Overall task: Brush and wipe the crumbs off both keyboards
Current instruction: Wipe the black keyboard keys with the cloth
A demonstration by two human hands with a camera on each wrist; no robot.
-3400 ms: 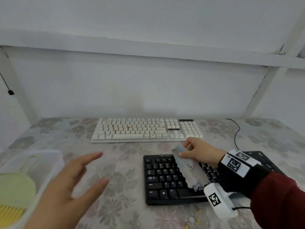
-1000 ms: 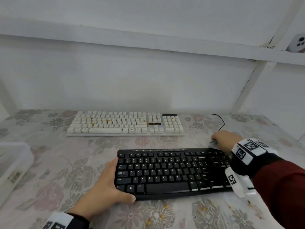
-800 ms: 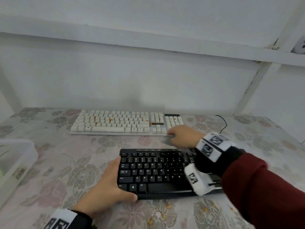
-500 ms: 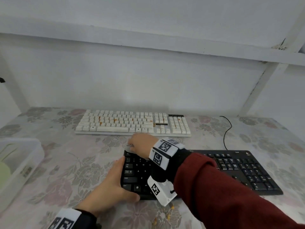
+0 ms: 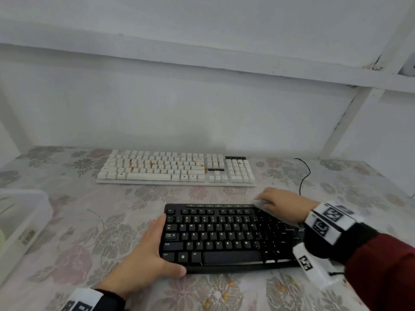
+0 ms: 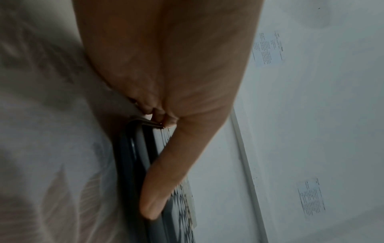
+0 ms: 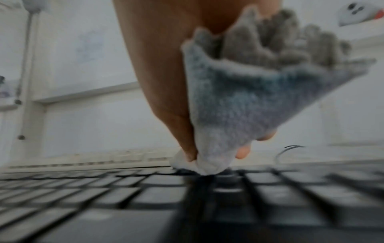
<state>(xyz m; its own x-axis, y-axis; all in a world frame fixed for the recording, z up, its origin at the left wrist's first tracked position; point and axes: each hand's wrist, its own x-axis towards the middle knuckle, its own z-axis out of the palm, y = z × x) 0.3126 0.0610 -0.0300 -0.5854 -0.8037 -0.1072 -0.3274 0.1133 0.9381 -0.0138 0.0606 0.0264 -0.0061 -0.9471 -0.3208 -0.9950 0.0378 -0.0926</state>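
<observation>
The black keyboard (image 5: 226, 237) lies near the front of the table (image 5: 89, 209), with the white keyboard (image 5: 176, 168) farther back, parallel to it and apart from it. Orange crumbs (image 5: 153, 163) sit among the white keys, and a few more lie on the tablecloth just in front of the black keyboard.

The left hand (image 5: 143, 263) holds the black keyboard at its near left corner: the fingers lie straight along the left edge, and the thumb (image 6: 166, 177) rests along the front edge.

The right hand (image 5: 280, 206) is over the far right part of the black keyboard, its fingers curled around a grey cloth (image 7: 239, 105). The thumb pinches the bunched cloth, whose lower tip seems to touch the keys near the far edge, though the wrist view is blurred there.

A clear plastic box (image 5: 20, 223) stands at the left edge of the table. A black cable (image 5: 304, 176) curves across the table to the right of the white keyboard.
</observation>
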